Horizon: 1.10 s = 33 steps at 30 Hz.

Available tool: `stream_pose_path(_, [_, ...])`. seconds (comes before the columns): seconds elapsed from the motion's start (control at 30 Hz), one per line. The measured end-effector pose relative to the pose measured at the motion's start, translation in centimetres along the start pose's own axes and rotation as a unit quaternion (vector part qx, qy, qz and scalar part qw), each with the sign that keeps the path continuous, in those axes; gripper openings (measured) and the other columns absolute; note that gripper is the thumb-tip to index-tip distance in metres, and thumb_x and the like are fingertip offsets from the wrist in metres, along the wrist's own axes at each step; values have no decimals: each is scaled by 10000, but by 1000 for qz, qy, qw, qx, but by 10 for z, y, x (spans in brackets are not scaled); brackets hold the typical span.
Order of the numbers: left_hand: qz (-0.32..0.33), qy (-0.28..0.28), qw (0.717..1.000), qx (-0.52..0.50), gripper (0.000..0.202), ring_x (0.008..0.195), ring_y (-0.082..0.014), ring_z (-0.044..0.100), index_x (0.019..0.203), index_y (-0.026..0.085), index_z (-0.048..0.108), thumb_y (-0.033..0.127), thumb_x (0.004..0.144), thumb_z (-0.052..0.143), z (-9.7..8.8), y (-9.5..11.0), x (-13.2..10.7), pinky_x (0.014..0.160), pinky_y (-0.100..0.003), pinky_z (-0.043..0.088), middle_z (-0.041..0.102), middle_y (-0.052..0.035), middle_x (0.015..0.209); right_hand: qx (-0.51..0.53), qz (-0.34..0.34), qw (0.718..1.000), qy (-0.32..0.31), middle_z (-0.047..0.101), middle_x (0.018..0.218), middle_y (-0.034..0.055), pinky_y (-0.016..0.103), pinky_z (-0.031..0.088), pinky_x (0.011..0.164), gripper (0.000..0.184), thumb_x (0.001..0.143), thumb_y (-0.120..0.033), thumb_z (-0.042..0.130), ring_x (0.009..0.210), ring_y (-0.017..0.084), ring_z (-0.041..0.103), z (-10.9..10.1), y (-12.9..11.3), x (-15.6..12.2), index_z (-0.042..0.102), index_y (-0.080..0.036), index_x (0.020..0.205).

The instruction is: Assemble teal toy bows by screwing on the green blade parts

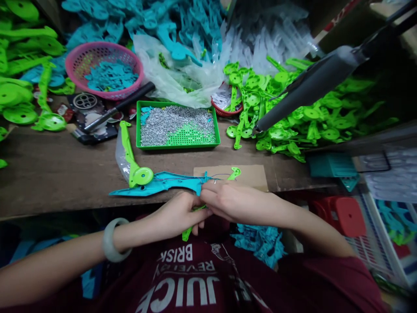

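A toy assembly of a long blue plastic part [163, 183] and a green arm with a round disc [140, 176] lies at the near edge of the wooden bench [52, 174]. My left hand [177, 215] is closed on a green plastic strip [188, 231] that sticks out below it. My right hand [228, 201] pinches the right end of the blue part, beside a small green hook piece [234, 173]. The two hands touch. A pale bangle [112, 240] sits on my left wrist.
A green tray [177, 144] of small metal pins stands behind the toy. A pink basket [104, 69] of blue pieces, heaps of green parts [293, 113], blue parts [156, 21], a clear bag [182, 74] and a grey hanging tool [312, 84] crowd the back. Red stool [342, 213] at right.
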<state>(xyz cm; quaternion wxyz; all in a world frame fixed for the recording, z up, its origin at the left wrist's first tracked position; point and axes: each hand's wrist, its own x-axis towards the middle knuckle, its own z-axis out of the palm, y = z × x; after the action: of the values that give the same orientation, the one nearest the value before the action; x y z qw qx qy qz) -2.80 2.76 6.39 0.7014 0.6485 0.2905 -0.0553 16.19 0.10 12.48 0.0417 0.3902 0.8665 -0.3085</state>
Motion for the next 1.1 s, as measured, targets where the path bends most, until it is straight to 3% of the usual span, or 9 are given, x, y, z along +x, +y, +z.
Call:
stream_pose_path(0.17, [4,-15,1000,-9,246,538,-166,677,781,189,657,373,917,566,2,-4,-1,534,-236,482,697,16,615,-6,-1,1000,-19,643,924,95,294,432,681,81,969,-143,548,810,182,576,-3,-2,-3,613,-101,947])
stream_pose_path(0.47, [-1,-7,1000,-25,261,516,-149,663,740,187,647,383,906,597,5,3,-1,521,-226,485,678,30,593,-46,-18,999,19,639,889,94,294,397,646,103,984,-147,512,782,182,563,6,-1,-6,602,-116,943])
stream_pose_path(0.67, [-10,-8,1000,-6,261,511,-150,659,722,181,639,356,903,574,5,7,0,518,-228,480,665,27,570,-43,-24,999,10,626,868,80,283,374,622,79,973,-144,540,757,173,552,5,0,-9,607,-110,951])
stream_pose_path(0.97, [-38,-14,999,18,311,505,-144,634,660,186,628,340,905,513,5,5,3,540,-234,469,665,15,545,-55,-29,998,23,632,854,88,303,397,638,98,975,-141,528,763,185,556,10,2,-10,612,-109,934])
stream_pose_path(1.1, [-29,-15,999,-7,340,532,-140,639,682,184,638,393,923,520,5,-1,3,569,-236,469,675,8,569,-15,-27,999,33,646,894,93,306,434,671,90,969,-156,542,796,189,572,10,4,-11,611,-120,924])
